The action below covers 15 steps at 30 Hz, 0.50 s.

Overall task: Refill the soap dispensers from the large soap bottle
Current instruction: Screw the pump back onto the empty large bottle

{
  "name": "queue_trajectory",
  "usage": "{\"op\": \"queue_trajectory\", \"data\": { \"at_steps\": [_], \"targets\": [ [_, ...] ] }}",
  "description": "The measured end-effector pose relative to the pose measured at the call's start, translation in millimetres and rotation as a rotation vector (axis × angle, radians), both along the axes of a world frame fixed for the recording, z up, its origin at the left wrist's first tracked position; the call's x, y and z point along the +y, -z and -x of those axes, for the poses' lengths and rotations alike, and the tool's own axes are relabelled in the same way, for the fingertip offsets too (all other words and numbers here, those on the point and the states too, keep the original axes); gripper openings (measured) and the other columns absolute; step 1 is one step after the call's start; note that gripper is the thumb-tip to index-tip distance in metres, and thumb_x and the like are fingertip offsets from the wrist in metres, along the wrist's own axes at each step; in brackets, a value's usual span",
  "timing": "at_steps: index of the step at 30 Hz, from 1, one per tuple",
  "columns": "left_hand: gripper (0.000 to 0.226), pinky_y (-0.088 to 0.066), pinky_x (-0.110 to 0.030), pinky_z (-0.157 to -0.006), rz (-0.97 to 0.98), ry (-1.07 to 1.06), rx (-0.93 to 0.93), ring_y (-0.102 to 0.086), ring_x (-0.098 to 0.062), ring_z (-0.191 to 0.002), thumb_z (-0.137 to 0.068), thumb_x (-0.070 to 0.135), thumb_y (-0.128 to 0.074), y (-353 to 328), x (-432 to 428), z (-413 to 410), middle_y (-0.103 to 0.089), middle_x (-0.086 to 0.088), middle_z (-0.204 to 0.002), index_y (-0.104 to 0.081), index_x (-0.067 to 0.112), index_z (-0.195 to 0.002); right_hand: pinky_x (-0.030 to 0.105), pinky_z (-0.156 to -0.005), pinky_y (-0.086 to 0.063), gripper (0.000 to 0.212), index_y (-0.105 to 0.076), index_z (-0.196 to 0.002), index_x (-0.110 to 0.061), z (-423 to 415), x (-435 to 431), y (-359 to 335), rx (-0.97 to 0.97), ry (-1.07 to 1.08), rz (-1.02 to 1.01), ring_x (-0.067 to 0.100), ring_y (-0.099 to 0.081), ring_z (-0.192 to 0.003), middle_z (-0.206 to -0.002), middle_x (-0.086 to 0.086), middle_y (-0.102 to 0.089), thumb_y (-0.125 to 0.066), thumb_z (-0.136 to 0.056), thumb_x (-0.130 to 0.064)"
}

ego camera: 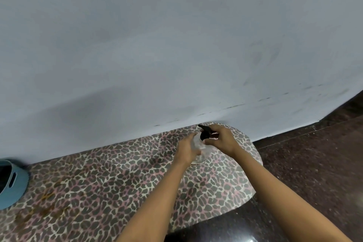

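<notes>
A clear soap dispenser bottle (200, 148) stands upright on the leopard-print table (102, 188), near its far right end by the wall. My left hand (186, 148) grips the bottle's body from the left. My right hand (221, 139) holds the black pump head (205, 132) on top of it, fingers curled round the collar. The pump's nozzle points left toward the wall. The bottle looks almost empty. The large soap bottle is not in view.
A blue plastic basket (11, 183) sits at the table's left edge. A pale grey wall (176, 45) rises right behind the table. Dark polished floor (314, 163) lies to the right and front. Brownish stains mark the tablecloth at front left.
</notes>
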<state>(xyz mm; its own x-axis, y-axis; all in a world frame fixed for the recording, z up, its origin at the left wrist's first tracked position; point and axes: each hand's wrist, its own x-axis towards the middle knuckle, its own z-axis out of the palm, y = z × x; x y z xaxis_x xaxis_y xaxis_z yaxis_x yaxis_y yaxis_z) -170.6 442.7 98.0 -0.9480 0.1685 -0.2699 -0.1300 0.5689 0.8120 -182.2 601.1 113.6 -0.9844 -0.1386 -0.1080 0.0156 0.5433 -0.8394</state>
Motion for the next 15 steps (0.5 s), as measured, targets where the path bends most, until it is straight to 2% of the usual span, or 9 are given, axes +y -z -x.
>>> {"op": "queue_trajectory", "data": {
  "at_steps": [2,4,7,9,12,14,15],
  "targets": [
    [0.07,-0.042,-0.017,-0.083,-0.002,0.01,-0.017,-0.057,-0.016,-0.108,-0.076,0.002,-0.072,1.0,-2.8,1.5,-0.057,-0.01,-0.13,-0.043,0.014,-0.138,0.01,-0.082,-0.048,0.028,-0.071,-0.1,-0.007,3.7,1.1,-0.4,-0.036,-0.036,-0.025,0.015,-0.064,-0.093,-0.096,0.003,-0.068,-0.074,-0.074,0.003],
    [0.071,-0.041,-0.015,-0.08,-0.002,0.022,-0.031,-0.054,-0.01,-0.104,-0.077,0.003,-0.072,1.6,-5.5,2.3,-0.056,-0.009,-0.131,-0.041,0.015,-0.139,0.009,-0.078,-0.047,0.026,-0.071,-0.098,-0.007,8.1,1.4,-4.2,-0.044,-0.082,-0.087,0.014,-0.063,-0.092,-0.096,0.003,-0.068,-0.074,-0.074,0.003],
    [0.073,-0.04,-0.016,-0.083,0.02,0.022,-0.028,-0.055,-0.018,-0.115,-0.077,0.006,-0.072,2.8,-6.1,2.3,-0.052,-0.009,-0.135,-0.038,0.013,-0.141,0.021,-0.061,-0.04,0.023,-0.062,-0.081,-0.009,12.5,-4.0,-8.5,-0.004,-0.084,-0.219,0.014,-0.054,-0.07,-0.075,-0.003,-0.058,-0.08,-0.067,-0.006],
    [0.072,-0.041,-0.017,-0.083,0.029,0.015,-0.026,-0.056,-0.021,-0.115,-0.077,0.006,-0.072,2.5,-4.3,0.7,-0.053,-0.01,-0.134,-0.038,0.013,-0.141,0.017,-0.054,-0.033,0.035,-0.052,-0.081,-0.014,10.7,-11.4,-5.6,0.009,-0.031,-0.277,0.01,-0.047,-0.064,-0.071,-0.009,-0.05,-0.084,-0.065,-0.015],
    [0.067,-0.042,-0.018,-0.081,0.019,0.005,-0.025,-0.057,-0.021,-0.112,-0.078,0.004,-0.071,2.5,-3.0,-1.1,-0.056,-0.01,-0.13,-0.042,0.012,-0.138,0.016,-0.06,-0.037,0.051,-0.052,-0.096,-0.012,7.3,-12.1,6.5,-0.033,0.015,-0.249,0.01,-0.052,-0.074,-0.086,-0.005,-0.056,-0.087,-0.063,-0.03],
    [0.065,-0.041,-0.017,-0.083,0.013,0.012,-0.009,-0.056,-0.021,-0.115,-0.078,0.004,-0.071,3.1,-3.3,0.2,-0.055,-0.009,-0.131,-0.043,0.011,-0.136,0.015,-0.07,-0.041,0.059,-0.054,-0.112,-0.013,4.5,-6.8,7.6,-0.073,-0.047,-0.152,0.012,-0.054,-0.09,-0.106,-0.001,-0.056,-0.087,-0.065,-0.028],
    [0.067,-0.042,-0.018,-0.086,0.016,0.016,-0.006,-0.055,-0.021,-0.116,-0.077,0.005,-0.072,4.2,-3.2,1.6,-0.055,-0.009,-0.131,-0.043,0.011,-0.137,0.014,-0.077,-0.043,0.059,-0.054,-0.12,-0.016,3.0,-3.6,6.2,-0.095,-0.086,-0.087,0.012,-0.055,-0.098,-0.114,-0.001,-0.055,-0.084,-0.069,-0.02]
  ]
}}
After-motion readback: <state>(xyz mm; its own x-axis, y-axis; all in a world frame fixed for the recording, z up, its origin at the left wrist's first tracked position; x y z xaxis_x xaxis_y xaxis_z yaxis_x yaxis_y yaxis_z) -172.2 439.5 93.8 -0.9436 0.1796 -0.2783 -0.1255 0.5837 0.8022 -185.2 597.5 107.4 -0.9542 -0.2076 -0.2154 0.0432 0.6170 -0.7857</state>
